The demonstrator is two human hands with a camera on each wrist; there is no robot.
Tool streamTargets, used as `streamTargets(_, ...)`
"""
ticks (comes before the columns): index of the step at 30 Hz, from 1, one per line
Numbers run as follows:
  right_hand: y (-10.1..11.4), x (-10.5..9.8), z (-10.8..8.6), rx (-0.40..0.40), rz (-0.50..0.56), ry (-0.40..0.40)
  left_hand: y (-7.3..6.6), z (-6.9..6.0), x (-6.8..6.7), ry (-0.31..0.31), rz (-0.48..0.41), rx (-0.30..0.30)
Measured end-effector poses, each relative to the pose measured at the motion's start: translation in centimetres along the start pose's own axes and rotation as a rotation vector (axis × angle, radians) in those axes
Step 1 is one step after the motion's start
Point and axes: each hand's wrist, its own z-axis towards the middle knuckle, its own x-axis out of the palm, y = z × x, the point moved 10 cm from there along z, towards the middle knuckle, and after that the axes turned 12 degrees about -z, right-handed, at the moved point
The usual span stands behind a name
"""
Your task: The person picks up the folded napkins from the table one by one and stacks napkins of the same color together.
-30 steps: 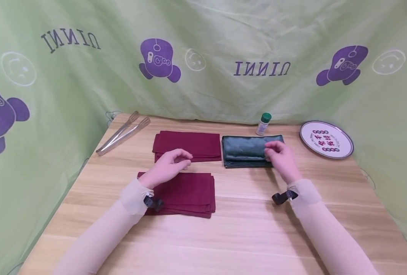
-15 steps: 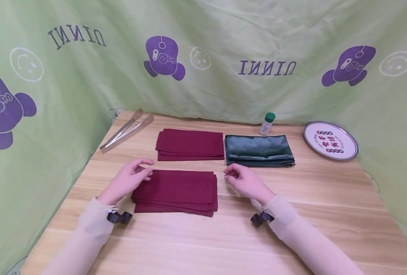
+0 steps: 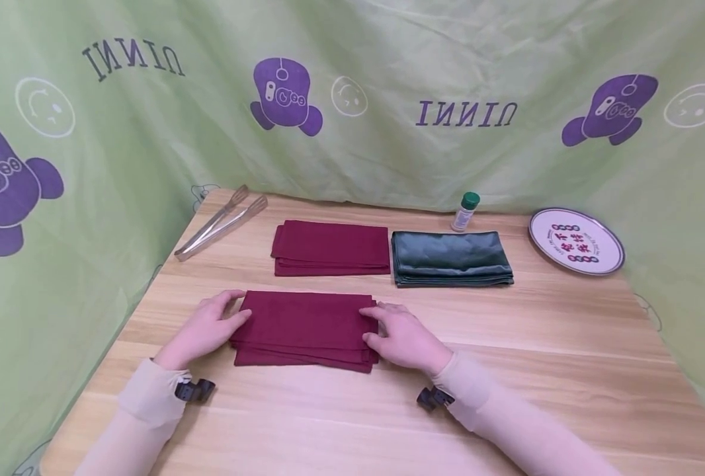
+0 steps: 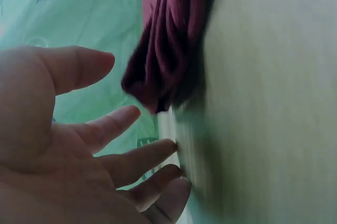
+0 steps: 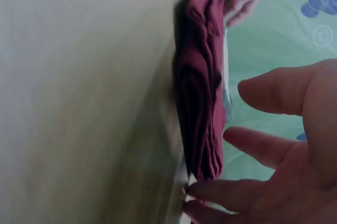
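A folded maroon cloth lies nearest the person, its layered edge towards the front. At its left end is the left hand, fingers spread; the left wrist view shows a gap between thumb and the cloth's folded corner. The right hand is at the other end, thumb and a fingertip over the top edge in the head view. In the right wrist view its fingers are loosely extended beside the cloth's layers, not closed on them. Whether any fingertip touches the cloth is unclear.
Behind lie a second folded maroon cloth and a folded dark green cloth. Metal tongs rest at the back left of the wooden table. A green-capped bottle and a white plate stand towards the back right.
The right hand has moved left and nearer the person, from the green cloth to the front maroon cloth's right end. The left hand has moved left and down to its left end. The cloths look unmoved.
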Motion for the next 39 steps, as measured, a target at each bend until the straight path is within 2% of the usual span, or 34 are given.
streamTargets(4,0.4,0.6,-0.1,0.013,0.016,0.035,-0.8,-0.2,0.9,0.015,0.022,0.011)
streamTargets(8,0.7,0.5,0.1,0.023,0.092,0.023,-1.1,-0.4,1.0,-0.006,0.001,0.011)
streamTargets(11,0.6,0.2,0.2,0.039,0.182,-0.021,-0.9,-0.4,1.0,-0.021,-0.082,0.008)
streamTargets(15,0.1,0.0,0.5,0.086,0.352,-0.093,-0.8,-0.2,1.0,-0.018,-0.29,0.013)
streamTargets(18,-0.4,0.1,0.7,0.137,0.506,-0.135,-0.6,-0.1,1.1,-0.017,-0.401,0.002)
streamTargets(21,-0.9,0.5,0.9,0.185,0.645,-0.159,-0.4,0.0,1.0,-0.025,-0.421,-0.017)
streamTargets(26,-1.7,0.4,1.0,0.247,0.78,-0.176,-0.4,0.4,0.5,-0.055,-0.503,-0.047)
streamTargets(29,-2.1,-0.3,1.1,0.271,0.826,-0.183,-0.9,1.0,0.2,-0.06,-0.575,-0.045)
streamTargets(32,-2.5,-1.6,1.5,0.268,0.824,-0.208,-2.0,1.7,-0.3,-0.067,-0.598,-0.009)
streamTargets(36,-3.3,-3.6,2.6,0.233,0.757,-0.272,-3.5,3.2,-1.1,-0.091,-0.594,0.036)
streamTargets(39,-4.2,-4.8,3.7,0.227,0.704,-0.313,-4.3,4.9,-1.8,-0.117,-0.57,0.058)
